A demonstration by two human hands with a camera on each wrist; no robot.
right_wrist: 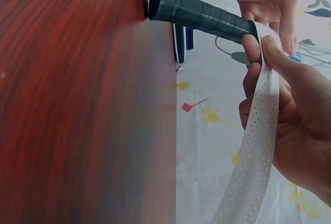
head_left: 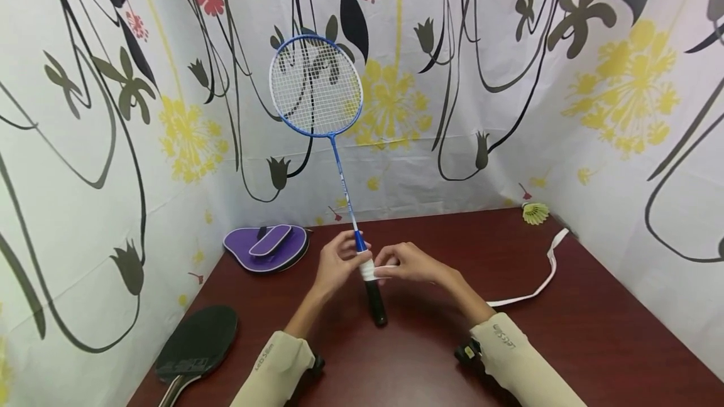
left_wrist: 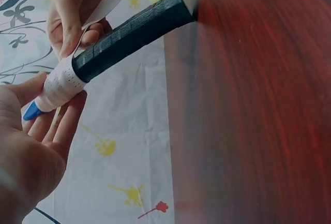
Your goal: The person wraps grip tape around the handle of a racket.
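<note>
A blue badminton racket (head_left: 342, 174) stands tilted over the table, strung head up, black handle (head_left: 374, 303) down. White perforated grip tape (left_wrist: 61, 85) is wound round the handle's upper part, below the blue cone. My left hand (head_left: 337, 262) holds the racket there, thumb on one side and fingers on the other. Close beside it, my right hand (head_left: 410, 262) pinches the loose tape between thumb and fingers, right at the handle. In the right wrist view the free tape (right_wrist: 258, 125) hangs down past the palm; in the head view its tail (head_left: 548, 275) trails over the table.
A purple paddle case (head_left: 266, 249) lies at the back left of the dark red table (head_left: 430, 357). A black table tennis paddle (head_left: 198, 341) is at the front left. A yellow shuttlecock (head_left: 534, 213) sits in the back right corner. Flowered cloth (head_left: 452, 112) walls the table in.
</note>
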